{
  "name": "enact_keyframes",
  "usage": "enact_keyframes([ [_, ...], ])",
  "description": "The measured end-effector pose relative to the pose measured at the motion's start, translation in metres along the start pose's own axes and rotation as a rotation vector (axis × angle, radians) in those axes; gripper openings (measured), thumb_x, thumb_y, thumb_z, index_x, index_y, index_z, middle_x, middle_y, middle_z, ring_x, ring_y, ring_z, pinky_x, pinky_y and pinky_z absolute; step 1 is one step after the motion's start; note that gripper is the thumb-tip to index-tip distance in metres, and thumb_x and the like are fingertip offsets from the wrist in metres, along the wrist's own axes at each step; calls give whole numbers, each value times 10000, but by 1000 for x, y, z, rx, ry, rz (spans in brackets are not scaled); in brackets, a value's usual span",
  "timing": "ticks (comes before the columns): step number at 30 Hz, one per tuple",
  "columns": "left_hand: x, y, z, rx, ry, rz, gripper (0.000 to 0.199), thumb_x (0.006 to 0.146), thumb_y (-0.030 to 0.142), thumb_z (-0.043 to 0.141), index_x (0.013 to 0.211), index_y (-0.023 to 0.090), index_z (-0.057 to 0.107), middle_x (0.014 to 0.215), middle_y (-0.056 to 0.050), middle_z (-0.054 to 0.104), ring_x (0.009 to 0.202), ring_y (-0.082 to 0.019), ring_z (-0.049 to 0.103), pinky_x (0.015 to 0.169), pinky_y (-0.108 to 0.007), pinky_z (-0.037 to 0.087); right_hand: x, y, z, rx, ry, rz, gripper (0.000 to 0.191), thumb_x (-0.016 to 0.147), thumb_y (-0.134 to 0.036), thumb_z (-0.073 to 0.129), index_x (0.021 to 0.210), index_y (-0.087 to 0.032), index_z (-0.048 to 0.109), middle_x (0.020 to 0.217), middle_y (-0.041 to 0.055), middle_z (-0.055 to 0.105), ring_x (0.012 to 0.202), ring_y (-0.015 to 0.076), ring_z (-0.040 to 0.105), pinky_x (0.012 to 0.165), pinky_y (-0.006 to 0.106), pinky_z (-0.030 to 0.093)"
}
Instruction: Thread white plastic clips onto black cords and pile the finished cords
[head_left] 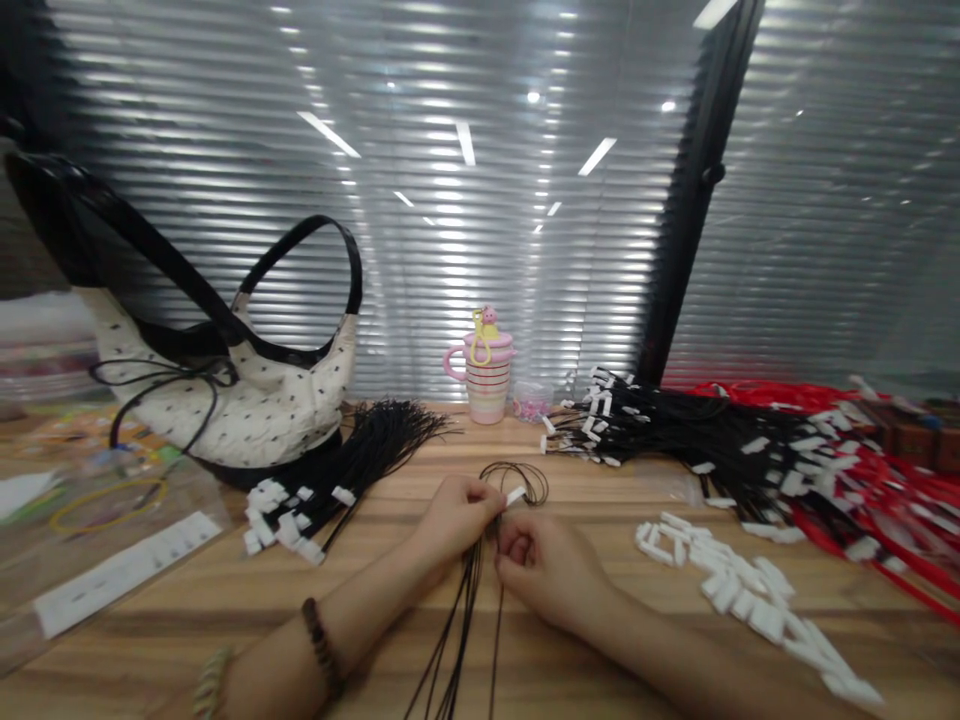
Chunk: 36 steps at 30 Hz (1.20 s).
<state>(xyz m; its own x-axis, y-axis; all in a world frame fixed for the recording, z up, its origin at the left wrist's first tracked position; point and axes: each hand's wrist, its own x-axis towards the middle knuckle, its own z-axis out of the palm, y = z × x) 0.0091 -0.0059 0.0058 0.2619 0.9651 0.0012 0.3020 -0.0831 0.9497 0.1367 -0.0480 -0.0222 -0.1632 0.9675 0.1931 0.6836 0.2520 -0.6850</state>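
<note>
Grips black cords in left hand, thumb closed against fingers, just beside white tag. Curls right hand close by, nearly meeting left, at lone strand; from this angle, cannot tell whether closed on it or merely touching. Has cords looped beyond the fingertips, then trailing down out of view at the near edge, over wooden table. Wears dark bracelet and, farther back, pale bracelet, both on the left. To the left, note black bundle with white ends, beside spotted bag with black handles; nearer, printed strip, lying aslant. Straight ahead, see pink mug, upright, with small keyring figure at the top, before blinds. To the right, note dark pile, also with white ends, and red cords behind and beside it; nearer, loose white pieces, scattered in a rough slanting line.
</note>
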Motion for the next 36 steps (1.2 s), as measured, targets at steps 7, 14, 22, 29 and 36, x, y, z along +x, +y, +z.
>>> enact_keyframes([
  [7, 1, -2, -3, 33, -13, 19, 300, 621, 391, 537, 538, 103, 555, 490, 26, 436, 509, -72, 335, 497, -210, 216, 11, -2, -22, 340, -176, 215, 138, 627, -181, 455, 758, -157, 491, 537, -8, 559, 416, 71, 400, 397, 172, 247],
  [14, 3, -4, -4, 94, 6, 0, 318, 644, 409, 530, 579, 104, 589, 512, 17, 469, 511, -78, 358, 491, -211, 216, 16, -23, -96, 929, -214, 226, 100, 642, -178, 541, 724, -121, 547, 434, -68, 381, 352, 9, 265, 348, 129, 149],
  [22, 1, -2, -3, 80, 31, -9, 300, 630, 395, 552, 596, 104, 618, 530, 1, 512, 536, -93, 405, 506, -208, 250, 14, -40, -149, 1242, 166, 170, 149, 694, -148, 478, 735, -111, 617, 710, 59, 600, 462, 46, 461, 421, 151, 402],
  [29, 0, -2, -4, 71, 12, -2, 333, 629, 438, 559, 568, 112, 589, 519, 8, 497, 540, -92, 396, 506, -206, 238, 20, -27, -156, 1115, 447, 41, 156, 683, -230, 626, 810, -140, 620, 583, -37, 445, 439, 14, 393, 355, 100, 302],
  [36, 0, -1, -5, 69, -2, -9, 345, 631, 447, 555, 560, 110, 571, 502, 24, 450, 513, -75, 348, 492, -206, 219, 21, -14, -88, 464, 344, -57, 239, 719, -351, 565, 719, -122, 633, 600, 13, 535, 440, 65, 379, 394, 186, 260],
])
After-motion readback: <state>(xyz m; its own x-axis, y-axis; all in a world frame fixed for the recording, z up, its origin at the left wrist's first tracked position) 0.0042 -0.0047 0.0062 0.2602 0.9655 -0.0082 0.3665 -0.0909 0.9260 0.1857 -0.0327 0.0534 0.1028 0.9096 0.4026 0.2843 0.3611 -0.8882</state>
